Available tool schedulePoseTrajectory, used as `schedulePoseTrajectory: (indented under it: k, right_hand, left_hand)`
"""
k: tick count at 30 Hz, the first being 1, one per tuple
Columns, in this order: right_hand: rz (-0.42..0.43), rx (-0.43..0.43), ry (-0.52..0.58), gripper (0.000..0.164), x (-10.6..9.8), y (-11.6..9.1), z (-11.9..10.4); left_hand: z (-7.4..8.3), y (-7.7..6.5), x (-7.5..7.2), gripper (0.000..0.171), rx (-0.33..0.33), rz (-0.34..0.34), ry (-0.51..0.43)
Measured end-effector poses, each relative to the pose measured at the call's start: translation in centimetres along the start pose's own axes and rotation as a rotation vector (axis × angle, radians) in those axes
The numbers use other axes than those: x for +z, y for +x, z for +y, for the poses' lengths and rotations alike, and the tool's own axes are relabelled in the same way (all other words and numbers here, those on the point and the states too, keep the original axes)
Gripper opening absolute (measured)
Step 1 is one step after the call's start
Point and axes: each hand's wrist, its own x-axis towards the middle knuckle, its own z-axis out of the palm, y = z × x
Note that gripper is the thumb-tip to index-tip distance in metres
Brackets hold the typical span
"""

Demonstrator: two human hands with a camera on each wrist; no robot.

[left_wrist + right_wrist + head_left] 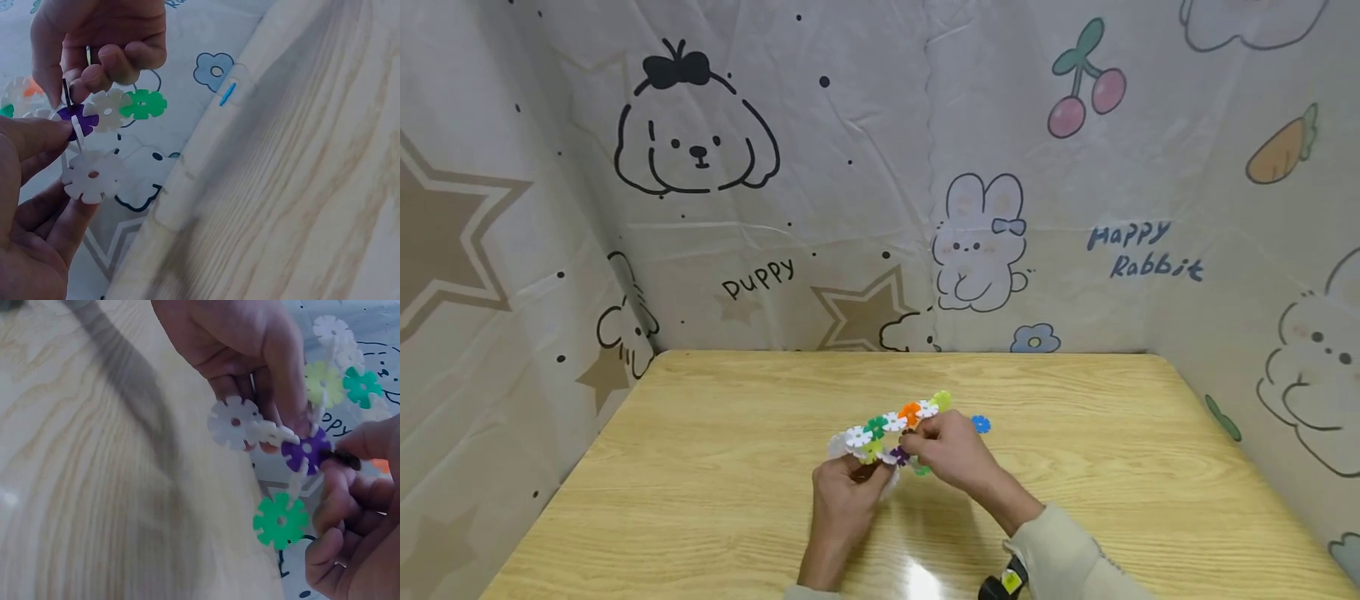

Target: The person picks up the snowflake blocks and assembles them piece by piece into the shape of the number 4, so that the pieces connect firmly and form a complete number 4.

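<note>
Both hands work on a chain of interlocking snowflake discs, in white, green, orange, yellow and purple, held above the table. My left hand (846, 504) pinches the chain beside the purple disc (295, 455). In the right wrist view, my right hand (369, 512) pinches a dark snowflake disc (349, 461) edge-on at the purple disc's rim. White discs (224, 430) and a bright green disc (269, 526) branch off the purple one. Farther along, the chain carries a dark green disc (876, 428) and an orange disc (910, 413), curving above the hands in the head view.
A single blue disc (981, 424) lies on the wooden table (722, 483) beyond the right hand. Cloth walls (850, 167) with cartoon prints stand along the back and both sides. A black device with a yellow label (1003, 581) is by the right sleeve.
</note>
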Motion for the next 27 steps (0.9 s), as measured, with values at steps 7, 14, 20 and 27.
schedulePoseTrajectory:
  k: [7,14,20,27]
  right_hand:
    - [-0.066,0.005,-0.012,0.027,-2.0,-0.3,0.2]
    - [0.024,0.076,-0.033,0.024,-4.4,-0.5,2.0]
    - [0.106,0.109,-0.072,0.021,-5.8,-0.2,4.0]
    - [0.147,0.139,-0.132,0.021,-6.5,0.2,5.6]
  left_hand:
    - [0.0,0.1,-1.0,0.010,-0.075,0.009,-0.060]
    - [0.1,0.1,-1.7,0.011,-0.133,0.013,-0.018]
    - [0.2,0.0,-2.1,0.012,-0.189,0.004,-0.069]
    - [0.5,-0.2,-2.7,0.014,-0.245,-0.039,-0.084]
